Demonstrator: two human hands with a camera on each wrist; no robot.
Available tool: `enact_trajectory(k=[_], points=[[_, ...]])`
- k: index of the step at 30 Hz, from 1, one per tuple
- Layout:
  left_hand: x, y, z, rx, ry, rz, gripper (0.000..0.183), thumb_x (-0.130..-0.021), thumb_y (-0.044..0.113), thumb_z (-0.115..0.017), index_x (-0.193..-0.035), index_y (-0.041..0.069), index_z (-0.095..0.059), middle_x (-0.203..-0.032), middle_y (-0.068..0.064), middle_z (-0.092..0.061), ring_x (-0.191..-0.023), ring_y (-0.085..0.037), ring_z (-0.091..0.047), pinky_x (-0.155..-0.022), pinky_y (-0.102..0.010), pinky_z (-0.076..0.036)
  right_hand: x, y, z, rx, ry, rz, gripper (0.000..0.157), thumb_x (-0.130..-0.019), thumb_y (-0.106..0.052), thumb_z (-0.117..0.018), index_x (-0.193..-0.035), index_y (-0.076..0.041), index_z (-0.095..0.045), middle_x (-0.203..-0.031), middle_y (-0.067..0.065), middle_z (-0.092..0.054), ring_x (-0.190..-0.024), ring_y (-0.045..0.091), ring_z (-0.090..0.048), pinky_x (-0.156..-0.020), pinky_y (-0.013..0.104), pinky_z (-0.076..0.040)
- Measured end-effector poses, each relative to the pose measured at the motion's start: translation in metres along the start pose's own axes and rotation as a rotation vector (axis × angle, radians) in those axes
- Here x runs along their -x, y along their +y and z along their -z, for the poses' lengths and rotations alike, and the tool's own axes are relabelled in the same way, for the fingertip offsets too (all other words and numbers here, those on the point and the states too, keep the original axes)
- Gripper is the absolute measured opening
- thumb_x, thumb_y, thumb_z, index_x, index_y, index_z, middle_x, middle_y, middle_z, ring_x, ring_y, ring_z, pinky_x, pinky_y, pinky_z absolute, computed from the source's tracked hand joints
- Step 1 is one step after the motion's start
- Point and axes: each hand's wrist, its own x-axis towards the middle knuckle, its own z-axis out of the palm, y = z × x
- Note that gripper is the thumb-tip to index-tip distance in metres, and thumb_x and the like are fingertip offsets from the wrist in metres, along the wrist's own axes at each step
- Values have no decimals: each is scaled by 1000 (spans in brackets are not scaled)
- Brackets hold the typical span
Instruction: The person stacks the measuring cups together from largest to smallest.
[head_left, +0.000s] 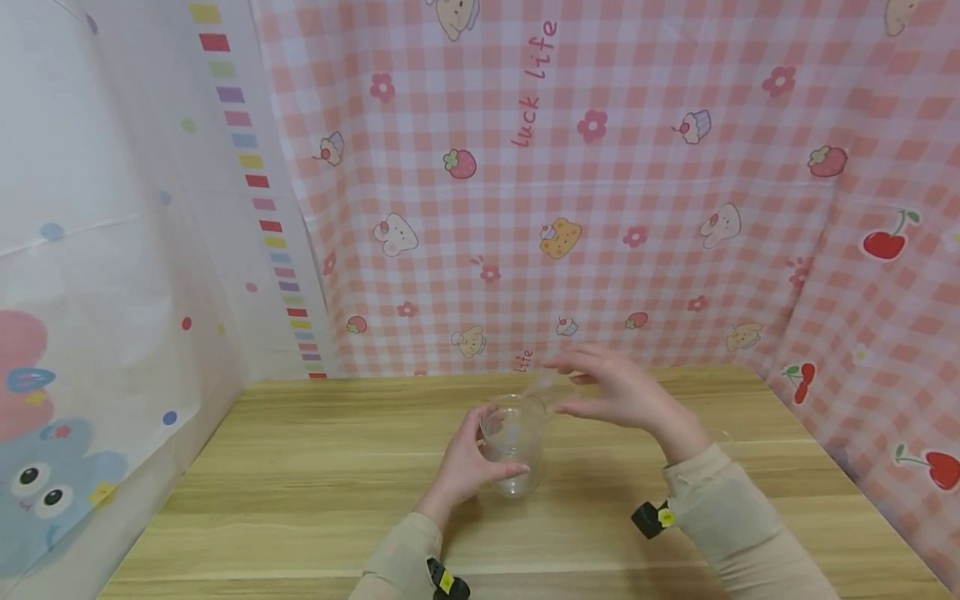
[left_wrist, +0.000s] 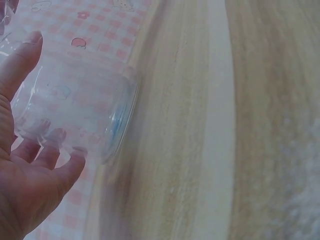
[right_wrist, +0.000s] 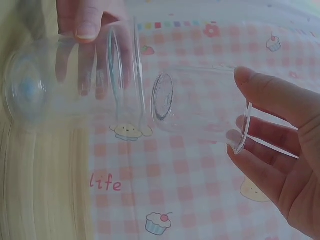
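My left hand [head_left: 468,467] grips a clear cup [head_left: 517,450] around its side, thumb in front and fingers behind. That cup is upright on the table or just over it; I cannot tell which. In the right wrist view, two rim lines show at its mouth, so another cup may sit inside. My right hand [head_left: 618,392] pinches a second clear cup [right_wrist: 200,100] near its rim, between thumb and fingers. The second cup's base faces the first cup's mouth, a small gap apart in the right wrist view. In the left wrist view, fingers [left_wrist: 67,170] curl against the first cup.
A wood-grain table [head_left: 315,483] lies under both hands. Behind it hangs a pink checked cloth [head_left: 510,192] with printed cartoons, which continues along the right side. A white printed cloth [head_left: 112,233] hangs on the left.
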Motion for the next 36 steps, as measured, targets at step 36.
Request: enact_trajectory(k=[36], points=[[2, 0, 1, 13, -16, 7, 95, -69, 27, -92, -146, 12, -39, -147, -9, -45, -128, -35, -47, -101, -53, -45, -17, -9, -24, 75, -91, 106, 54, -78, -19, -86, -127, -8, -65, -127, 9, -63, -107, 22, -63, -85, 33, -56]])
